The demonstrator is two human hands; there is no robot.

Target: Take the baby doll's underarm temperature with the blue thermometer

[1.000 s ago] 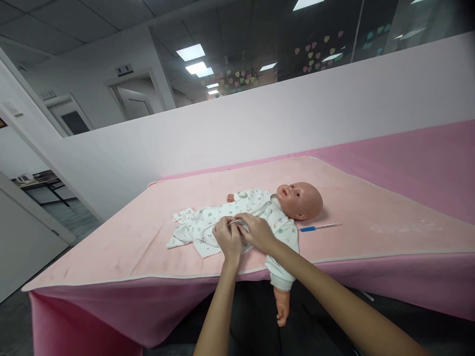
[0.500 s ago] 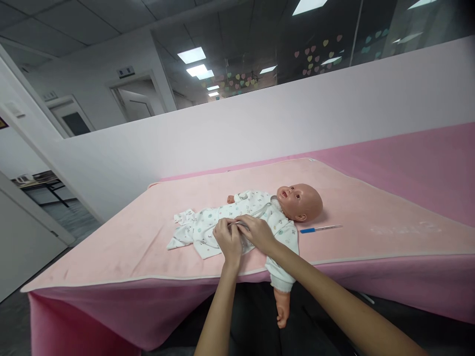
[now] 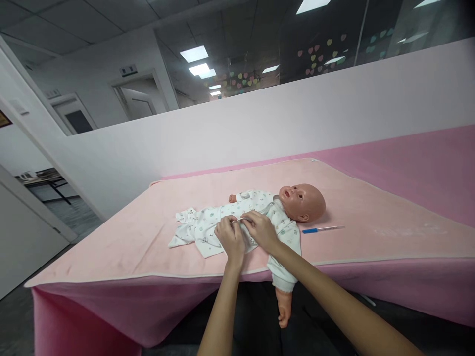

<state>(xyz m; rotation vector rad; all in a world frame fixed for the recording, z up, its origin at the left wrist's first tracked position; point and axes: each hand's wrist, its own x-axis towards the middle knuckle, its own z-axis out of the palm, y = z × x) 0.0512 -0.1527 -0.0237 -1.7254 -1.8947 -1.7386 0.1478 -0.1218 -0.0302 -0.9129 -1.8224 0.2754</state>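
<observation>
A baby doll (image 3: 302, 201) lies on its back, head to the right, dressed in white patterned baby clothes (image 3: 211, 222). Over its middle, my left hand (image 3: 230, 237) is closed, fingertips pinching the front of the baby shirt. Just to the right, my right hand (image 3: 260, 230) is closed too and pinches the same cloth. A thin white strip (image 3: 237, 219) of it runs between the fingertips; whether it is a tie or an edge I cannot tell. The doll's near arm (image 3: 284, 306) hangs over the table's front edge.
Beside the doll's shoulder lies a thermometer-like clear stick with a blue end (image 3: 310, 231). A peach blanket (image 3: 122, 247) covers the table over a pink cloth (image 3: 426, 183). Behind stands a white low wall (image 3: 260, 128) with glass above it.
The view has shifted slightly. My fingertips have moved a little apart, and the white strip between them shows more plainly. The doll lies as before.
</observation>
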